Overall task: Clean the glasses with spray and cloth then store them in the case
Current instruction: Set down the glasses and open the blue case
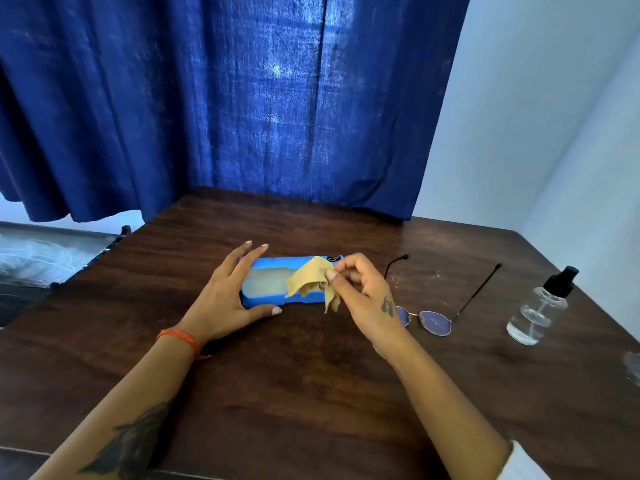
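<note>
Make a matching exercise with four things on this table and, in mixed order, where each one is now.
Things:
1. yellow cloth
2. blue case
3. glasses
4. spray bottle

Places:
a. lying unfolded on the table, right of the right hand
b. standing nearest the table's right edge
c. pinched by the right hand
d. open on the table, steadied by the left hand

Pairs: 1-c, 2-d, 3-a, 4-b
</note>
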`<action>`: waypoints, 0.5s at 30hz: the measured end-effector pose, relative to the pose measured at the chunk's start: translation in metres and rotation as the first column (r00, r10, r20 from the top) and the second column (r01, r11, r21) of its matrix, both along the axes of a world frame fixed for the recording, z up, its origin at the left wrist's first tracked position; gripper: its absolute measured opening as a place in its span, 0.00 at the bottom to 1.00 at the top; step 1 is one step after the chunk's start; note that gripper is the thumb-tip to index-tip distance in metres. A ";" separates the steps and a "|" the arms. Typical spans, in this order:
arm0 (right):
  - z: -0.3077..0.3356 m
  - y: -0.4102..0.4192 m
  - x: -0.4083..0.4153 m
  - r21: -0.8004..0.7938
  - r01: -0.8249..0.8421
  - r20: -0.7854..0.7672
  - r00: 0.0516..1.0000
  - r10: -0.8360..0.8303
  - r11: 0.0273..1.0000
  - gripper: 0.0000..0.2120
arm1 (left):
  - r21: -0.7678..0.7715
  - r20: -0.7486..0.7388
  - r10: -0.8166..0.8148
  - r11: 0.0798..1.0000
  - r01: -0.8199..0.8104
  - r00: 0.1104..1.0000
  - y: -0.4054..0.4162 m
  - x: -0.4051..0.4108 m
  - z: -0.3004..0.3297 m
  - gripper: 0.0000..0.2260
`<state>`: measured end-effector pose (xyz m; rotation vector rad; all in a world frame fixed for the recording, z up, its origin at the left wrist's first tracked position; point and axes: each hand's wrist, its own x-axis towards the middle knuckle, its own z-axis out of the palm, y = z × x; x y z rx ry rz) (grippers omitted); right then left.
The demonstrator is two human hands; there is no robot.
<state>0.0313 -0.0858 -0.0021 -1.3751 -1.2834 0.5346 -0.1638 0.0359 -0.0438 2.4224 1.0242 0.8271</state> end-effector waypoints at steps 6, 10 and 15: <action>-0.003 -0.032 0.014 -0.096 -0.147 -0.383 0.918 0.099 0.984 0.03 | 0.360 0.255 -0.018 0.930 -0.078 0.967 -0.024 0.007 0.020 0.28; 0.001 -0.048 0.020 -0.136 -0.218 -0.391 0.908 0.150 0.966 0.02 | 0.182 0.322 -0.205 0.972 0.152 0.925 -0.061 0.033 0.026 0.24; 0.006 -0.060 0.026 -0.135 -0.265 -0.449 0.875 0.180 0.955 0.03 | -0.148 0.352 -0.330 0.905 0.400 0.876 -0.093 0.059 0.017 0.26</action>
